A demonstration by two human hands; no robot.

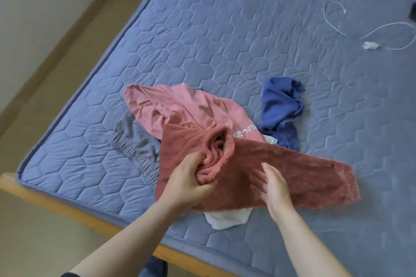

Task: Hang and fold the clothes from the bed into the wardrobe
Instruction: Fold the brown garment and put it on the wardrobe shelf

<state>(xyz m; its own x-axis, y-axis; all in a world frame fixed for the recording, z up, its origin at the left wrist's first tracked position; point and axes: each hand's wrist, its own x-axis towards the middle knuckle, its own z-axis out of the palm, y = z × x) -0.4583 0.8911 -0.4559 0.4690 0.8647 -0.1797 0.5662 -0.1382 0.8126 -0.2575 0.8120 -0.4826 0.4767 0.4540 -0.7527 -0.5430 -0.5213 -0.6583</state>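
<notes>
Clothes heaped near the foot of the quilted bed. Left to right: grey garment; pink sweatshirt; left hand gripping the bunched waistband of rust fleece trousers; right hand, blurred, fingers straight over the trouser leg; blue garment; white cable.

The bed is slate blue, quilted in a hexagon pattern, on a honey-coloured wooden frame. On it lie a rust-red fleecy garment, a pink top with white lettering, a royal-blue garment, a grey garment, a white garment and a white cable.
</notes>
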